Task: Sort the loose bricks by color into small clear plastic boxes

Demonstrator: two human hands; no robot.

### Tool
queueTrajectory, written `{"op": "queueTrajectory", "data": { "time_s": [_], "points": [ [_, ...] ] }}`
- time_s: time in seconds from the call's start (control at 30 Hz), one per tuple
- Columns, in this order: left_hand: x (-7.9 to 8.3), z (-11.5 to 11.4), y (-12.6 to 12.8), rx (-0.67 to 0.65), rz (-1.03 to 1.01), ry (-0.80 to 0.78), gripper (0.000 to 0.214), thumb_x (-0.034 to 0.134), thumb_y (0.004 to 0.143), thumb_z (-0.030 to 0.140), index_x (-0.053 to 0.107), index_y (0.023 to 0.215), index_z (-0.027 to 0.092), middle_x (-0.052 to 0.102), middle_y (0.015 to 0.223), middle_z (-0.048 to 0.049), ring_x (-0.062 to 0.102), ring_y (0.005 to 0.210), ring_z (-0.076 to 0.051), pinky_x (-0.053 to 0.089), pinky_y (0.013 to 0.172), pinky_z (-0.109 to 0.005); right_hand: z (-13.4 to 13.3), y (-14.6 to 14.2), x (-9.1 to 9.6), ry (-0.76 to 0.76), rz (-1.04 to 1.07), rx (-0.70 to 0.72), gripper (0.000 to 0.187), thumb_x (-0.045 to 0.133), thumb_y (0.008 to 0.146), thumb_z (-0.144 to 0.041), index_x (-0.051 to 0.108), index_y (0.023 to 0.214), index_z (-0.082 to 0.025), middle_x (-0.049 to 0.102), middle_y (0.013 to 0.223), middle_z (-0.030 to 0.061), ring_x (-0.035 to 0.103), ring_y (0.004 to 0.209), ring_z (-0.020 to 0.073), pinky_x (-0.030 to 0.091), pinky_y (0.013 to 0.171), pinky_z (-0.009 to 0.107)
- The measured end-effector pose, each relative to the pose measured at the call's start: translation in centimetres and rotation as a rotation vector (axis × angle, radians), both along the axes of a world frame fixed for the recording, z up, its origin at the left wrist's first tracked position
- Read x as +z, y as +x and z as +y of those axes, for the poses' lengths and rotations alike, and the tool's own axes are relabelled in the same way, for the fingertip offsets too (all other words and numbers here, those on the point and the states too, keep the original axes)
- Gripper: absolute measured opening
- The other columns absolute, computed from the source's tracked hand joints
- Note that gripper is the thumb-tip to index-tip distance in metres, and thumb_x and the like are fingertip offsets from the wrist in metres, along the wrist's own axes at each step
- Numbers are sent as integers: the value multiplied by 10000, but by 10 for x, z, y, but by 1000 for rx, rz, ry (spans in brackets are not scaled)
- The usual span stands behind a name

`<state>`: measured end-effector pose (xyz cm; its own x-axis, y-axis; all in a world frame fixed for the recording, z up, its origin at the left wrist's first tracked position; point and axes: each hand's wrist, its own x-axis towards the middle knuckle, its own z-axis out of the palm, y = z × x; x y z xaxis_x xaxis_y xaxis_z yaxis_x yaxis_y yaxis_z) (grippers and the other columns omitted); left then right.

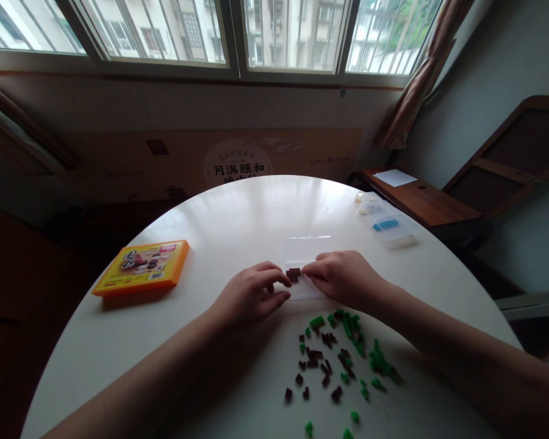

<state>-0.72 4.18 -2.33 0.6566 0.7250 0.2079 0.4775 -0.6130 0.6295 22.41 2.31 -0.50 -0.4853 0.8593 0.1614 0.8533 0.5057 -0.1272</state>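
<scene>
A small dark brown block assembly [293, 274] sits over a clear plastic plate [304, 251] near the middle of the round white table [238, 219]. My left hand [251, 295] pinches its left end with thumb and forefinger. From the other side my right hand [343, 278] pinches its right end, fingers closed. Just below my hands lies a scatter of several loose green and dark brown bricks [338, 360].
An orange box [141, 267] lies at the table's left. Clear plastic trays [387, 224], one holding a blue piece, sit at the far right edge. A wooden side table [421, 198] with a paper stands beyond, under the window.
</scene>
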Motion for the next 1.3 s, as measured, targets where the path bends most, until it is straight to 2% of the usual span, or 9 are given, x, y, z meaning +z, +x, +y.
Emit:
{"op": "queueTrajectory", "data": {
  "time_s": [0.13, 0.3, 0.47, 0.6, 0.8, 0.93, 1.1, 1.2, 1.3],
  "points": [
    [0, 0, 0, 6, 5, -14, 130, 626, 823, 238, 704, 926, 219, 658, 1008, -38, 600, 663, -101, 513, 653, -237, -1, 1, 0, 8, 15, -1, 242, 529, 907, -272, 754, 979, -326, 683, 784, -9, 536, 630, 121, 240, 547, 271],
    [0, 0, -1, 1, 11, -16, 132, 630, 822, 246, 702, 928, 218, 659, 1000, -38, 596, 662, -101, 506, 645, -235, -3, 3, 4, 35, 41, 3, 241, 524, 904, -242, 757, 934, -294, 673, 761, -8, 536, 630, 116, 259, 552, 264],
    [2, 0, 0, -8, 25, 0, 126, 624, 834, 243, 702, 930, 218, 664, 995, -37, 602, 655, -100, 506, 644, -234, -5, 8, 10, 122, 124, -4, 245, 525, 899, -221, 743, 1001, -264, 693, 790, 3, 567, 660, 123, 315, 593, 260],
    [3, 0, 1, -10, 13, 7, 116, 622, 828, 214, 700, 914, 210, 673, 989, -39, 609, 643, -100, 514, 645, -234, -6, 12, 26, 244, 223, -2, 233, 532, 890, -203, 744, 985, -230, 714, 826, 31, 592, 742, 163, 378, 681, 286],
    [4, 0, 2, -4, -1, 6, 132, 636, 820, 210, 716, 925, 208, 682, 966, -43, 604, 641, -105, 522, 643, -237, -18, 10, 60, 365, 317, 107, 199, 546, 906, -214, 744, 928, -211, 697, 763, 43, 562, 800, 201, 403, 817, 368],
    [2, 0, 2, -13, -15, 22, 147, 624, 842, 231, 722, 950, 215, 681, 957, -39, 602, 649, -102, 518, 639, -232, -37, 9, 64, 319, 353, 197, 182, 550, 903, -181, 729, 931, -204, 669, 749, 35, 553, 777, 184, 429, 781, 352],
    [3, 0, 1, -13, -37, 40, 141, 623, 847, 211, 720, 949, 208, 682, 914, -29, 614, 660, -93, 503, 609, -204, -51, 20, 43, 102, 483, 356, 208, 525, 936, -174, 684, 1070, -184, 658, 883, 48, 582, 722, 116, 443, 632, 243],
    [7, -2, 1, -4, -48, 57, 106, 627, 843, 198, 716, 900, 190, 680, 880, -30, 617, 665, -93, 496, 594, -194, -54, 25, 36, -44, 338, 399, 198, 530, 938, -201, 696, 1046, -204, 643, 816, 23, 548, 644, 98, 392, 578, 234],
    [11, -3, 1, -4, -57, 69, 90, 621, 849, 196, 708, 864, 177, 675, 857, -33, 606, 653, -89, 493, 584, -192, -53, 26, 36, -151, 159, 402, 168, 553, 915, -203, 714, 957, -229, 626, 745, -8, 512, 603, 93, 347, 564, 242]
  ]
}}
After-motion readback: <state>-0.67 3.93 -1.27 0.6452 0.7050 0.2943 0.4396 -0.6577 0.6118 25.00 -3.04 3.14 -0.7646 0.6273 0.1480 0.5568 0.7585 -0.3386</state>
